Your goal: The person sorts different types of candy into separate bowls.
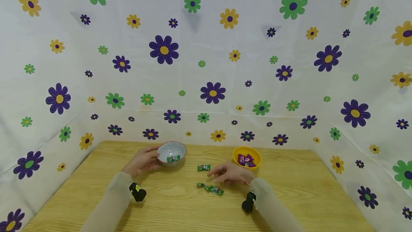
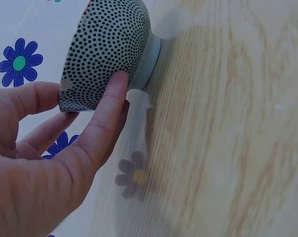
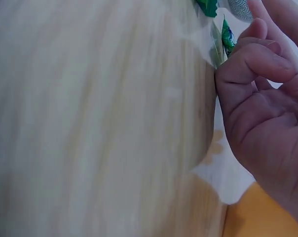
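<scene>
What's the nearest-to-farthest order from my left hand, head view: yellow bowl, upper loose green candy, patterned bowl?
1. Patterned bowl, touching the left hand.
2. Upper loose green candy, between the bowls.
3. Yellow bowl, farther right.

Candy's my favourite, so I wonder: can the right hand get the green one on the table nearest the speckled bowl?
Probably yes: the right hand is close by, and nothing seems to block that green candy.

Soft light, reflections on tabletop (image 2: 223, 138)
</scene>
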`<action>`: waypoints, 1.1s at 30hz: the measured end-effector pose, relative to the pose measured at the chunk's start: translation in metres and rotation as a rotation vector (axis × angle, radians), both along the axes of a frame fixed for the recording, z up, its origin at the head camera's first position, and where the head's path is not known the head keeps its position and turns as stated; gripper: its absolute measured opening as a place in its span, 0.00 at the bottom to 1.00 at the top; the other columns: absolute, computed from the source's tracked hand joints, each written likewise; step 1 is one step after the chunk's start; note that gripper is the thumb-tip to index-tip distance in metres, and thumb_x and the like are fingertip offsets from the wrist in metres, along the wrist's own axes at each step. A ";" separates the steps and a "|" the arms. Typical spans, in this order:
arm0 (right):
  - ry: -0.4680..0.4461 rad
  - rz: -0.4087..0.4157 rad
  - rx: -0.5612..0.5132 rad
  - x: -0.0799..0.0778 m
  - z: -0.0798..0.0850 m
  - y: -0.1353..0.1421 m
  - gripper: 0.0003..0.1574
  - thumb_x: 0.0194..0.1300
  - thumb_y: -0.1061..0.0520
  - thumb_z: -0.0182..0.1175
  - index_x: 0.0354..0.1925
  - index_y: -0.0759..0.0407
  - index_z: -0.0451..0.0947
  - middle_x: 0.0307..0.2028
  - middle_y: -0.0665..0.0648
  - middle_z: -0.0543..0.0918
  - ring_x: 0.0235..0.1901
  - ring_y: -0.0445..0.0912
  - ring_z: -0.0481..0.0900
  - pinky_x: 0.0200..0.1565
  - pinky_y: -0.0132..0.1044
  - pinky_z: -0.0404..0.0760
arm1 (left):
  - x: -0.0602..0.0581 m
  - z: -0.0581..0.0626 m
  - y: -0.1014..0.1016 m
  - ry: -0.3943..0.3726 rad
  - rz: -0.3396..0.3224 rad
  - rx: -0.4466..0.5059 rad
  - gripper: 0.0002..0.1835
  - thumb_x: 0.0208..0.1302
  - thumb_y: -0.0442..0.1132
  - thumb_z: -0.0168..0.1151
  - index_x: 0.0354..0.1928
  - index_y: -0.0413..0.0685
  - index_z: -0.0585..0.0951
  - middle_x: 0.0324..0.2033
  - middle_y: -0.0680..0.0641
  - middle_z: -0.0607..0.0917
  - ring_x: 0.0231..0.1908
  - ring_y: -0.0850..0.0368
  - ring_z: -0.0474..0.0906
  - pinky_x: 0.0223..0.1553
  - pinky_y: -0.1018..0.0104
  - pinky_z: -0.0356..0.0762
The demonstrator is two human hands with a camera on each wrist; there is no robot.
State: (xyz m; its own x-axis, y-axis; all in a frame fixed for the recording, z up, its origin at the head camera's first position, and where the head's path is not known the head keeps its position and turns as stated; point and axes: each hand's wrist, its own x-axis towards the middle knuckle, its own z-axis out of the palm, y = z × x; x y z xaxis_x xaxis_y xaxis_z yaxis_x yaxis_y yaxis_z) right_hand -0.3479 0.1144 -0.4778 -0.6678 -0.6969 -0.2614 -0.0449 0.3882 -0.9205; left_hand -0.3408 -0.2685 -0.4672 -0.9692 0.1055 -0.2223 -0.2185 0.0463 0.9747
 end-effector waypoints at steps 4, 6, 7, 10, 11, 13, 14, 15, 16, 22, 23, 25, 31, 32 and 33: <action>-0.010 0.043 0.016 0.002 0.001 0.006 0.19 0.64 0.62 0.64 0.54 0.58 0.82 0.33 0.50 0.78 0.25 0.40 0.66 0.22 0.27 0.64 | -0.001 0.000 0.000 0.007 -0.009 -0.005 0.30 0.75 0.35 0.48 0.75 0.38 0.55 0.67 0.29 0.64 0.47 0.53 0.80 0.54 0.53 0.81; -0.022 0.069 0.016 0.002 0.001 0.007 0.20 0.63 0.63 0.65 0.54 0.58 0.82 0.33 0.50 0.78 0.25 0.40 0.66 0.22 0.27 0.64 | 0.000 -0.001 0.000 0.007 -0.009 -0.007 0.30 0.75 0.36 0.48 0.74 0.38 0.55 0.67 0.29 0.64 0.46 0.53 0.80 0.55 0.52 0.80; -0.025 0.082 0.015 0.002 0.001 0.007 0.20 0.63 0.63 0.65 0.55 0.58 0.82 0.32 0.50 0.77 0.25 0.40 0.67 0.22 0.27 0.64 | 0.000 0.000 0.000 0.006 -0.009 -0.006 0.30 0.75 0.36 0.48 0.75 0.38 0.55 0.67 0.29 0.64 0.46 0.53 0.80 0.55 0.52 0.80; -0.030 0.121 0.015 0.002 0.002 0.006 0.21 0.62 0.64 0.65 0.54 0.58 0.82 0.32 0.49 0.77 0.27 0.40 0.67 0.21 0.26 0.63 | 0.000 0.000 0.000 0.002 -0.006 -0.009 0.30 0.75 0.36 0.48 0.75 0.38 0.55 0.67 0.29 0.64 0.46 0.54 0.80 0.55 0.52 0.80; -0.030 0.129 0.020 0.002 0.002 0.006 0.21 0.62 0.64 0.65 0.54 0.58 0.82 0.31 0.49 0.77 0.27 0.40 0.68 0.21 0.26 0.63 | 0.000 0.001 0.000 0.000 -0.005 -0.011 0.30 0.75 0.36 0.48 0.75 0.38 0.55 0.67 0.29 0.64 0.46 0.54 0.80 0.55 0.52 0.80; -0.021 0.142 0.028 0.002 0.002 0.006 0.20 0.62 0.65 0.66 0.54 0.58 0.83 0.31 0.49 0.77 0.28 0.40 0.68 0.21 0.26 0.64 | 0.000 0.001 0.000 -0.008 0.003 -0.016 0.30 0.75 0.36 0.48 0.75 0.39 0.55 0.67 0.29 0.64 0.45 0.54 0.81 0.55 0.53 0.80; -0.016 0.146 0.037 0.002 0.003 0.006 0.20 0.62 0.65 0.66 0.53 0.57 0.83 0.31 0.49 0.77 0.29 0.40 0.69 0.21 0.26 0.64 | 0.000 0.000 0.001 -0.010 0.007 -0.017 0.29 0.76 0.36 0.48 0.75 0.39 0.56 0.67 0.29 0.65 0.45 0.54 0.81 0.55 0.53 0.80; -0.010 0.149 0.046 0.002 0.003 0.005 0.20 0.61 0.65 0.66 0.53 0.57 0.83 0.31 0.49 0.77 0.29 0.40 0.69 0.22 0.26 0.64 | 0.000 0.000 0.000 -0.011 0.006 -0.019 0.30 0.76 0.37 0.48 0.75 0.39 0.56 0.67 0.29 0.65 0.46 0.54 0.81 0.55 0.53 0.80; -0.002 0.150 0.057 0.002 0.003 0.005 0.20 0.61 0.65 0.66 0.52 0.56 0.84 0.31 0.48 0.77 0.29 0.40 0.69 0.22 0.26 0.64 | -0.001 0.000 0.001 -0.014 0.007 -0.019 0.29 0.76 0.37 0.48 0.75 0.40 0.56 0.67 0.30 0.65 0.46 0.53 0.80 0.55 0.53 0.80; 0.045 0.149 0.092 0.004 0.004 0.003 0.18 0.60 0.66 0.67 0.50 0.55 0.85 0.30 0.49 0.77 0.30 0.40 0.70 0.23 0.26 0.64 | -0.002 0.000 0.000 -0.009 0.001 -0.023 0.30 0.75 0.37 0.49 0.75 0.40 0.56 0.67 0.29 0.65 0.47 0.52 0.80 0.55 0.52 0.80; 0.055 0.148 0.094 0.005 0.004 0.003 0.18 0.60 0.66 0.67 0.49 0.56 0.85 0.30 0.49 0.77 0.30 0.41 0.70 0.24 0.26 0.65 | -0.002 0.000 0.000 -0.008 -0.002 -0.025 0.30 0.75 0.37 0.49 0.75 0.39 0.56 0.67 0.29 0.65 0.47 0.53 0.80 0.55 0.52 0.80; 0.069 0.144 0.098 0.006 0.004 0.001 0.18 0.59 0.67 0.67 0.48 0.57 0.86 0.29 0.50 0.77 0.30 0.41 0.69 0.25 0.26 0.65 | -0.002 0.000 0.000 -0.008 -0.003 -0.027 0.30 0.76 0.37 0.48 0.75 0.39 0.56 0.67 0.29 0.65 0.47 0.53 0.80 0.55 0.52 0.80; 0.123 0.113 0.134 0.010 0.005 -0.002 0.14 0.56 0.68 0.69 0.43 0.59 0.87 0.30 0.50 0.78 0.29 0.40 0.69 0.28 0.25 0.67 | -0.001 0.000 0.000 -0.004 -0.007 -0.039 0.30 0.76 0.37 0.48 0.75 0.39 0.55 0.66 0.30 0.66 0.45 0.54 0.81 0.54 0.54 0.81; 0.140 0.110 0.145 0.010 0.005 -0.002 0.14 0.56 0.68 0.69 0.42 0.59 0.88 0.30 0.50 0.79 0.28 0.40 0.69 0.28 0.25 0.67 | -0.001 0.000 0.000 -0.003 -0.007 -0.040 0.30 0.76 0.37 0.48 0.75 0.39 0.55 0.65 0.30 0.66 0.45 0.54 0.81 0.54 0.54 0.81; 0.159 0.110 0.155 0.010 0.005 -0.002 0.13 0.56 0.67 0.69 0.41 0.59 0.88 0.30 0.50 0.79 0.28 0.40 0.69 0.28 0.25 0.67 | -0.001 0.000 0.000 -0.002 -0.006 -0.039 0.30 0.75 0.37 0.48 0.75 0.39 0.56 0.65 0.29 0.66 0.45 0.54 0.81 0.54 0.54 0.81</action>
State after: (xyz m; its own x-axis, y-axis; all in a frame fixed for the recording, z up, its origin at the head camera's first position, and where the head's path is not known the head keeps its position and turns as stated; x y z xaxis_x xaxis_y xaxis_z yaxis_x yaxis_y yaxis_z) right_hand -0.3380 0.1123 -0.4732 -0.6319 -0.7271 -0.2684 -0.2344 0.5094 -0.8280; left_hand -0.3417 -0.2680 -0.4670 -0.9680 0.1031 -0.2287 -0.2205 0.0852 0.9717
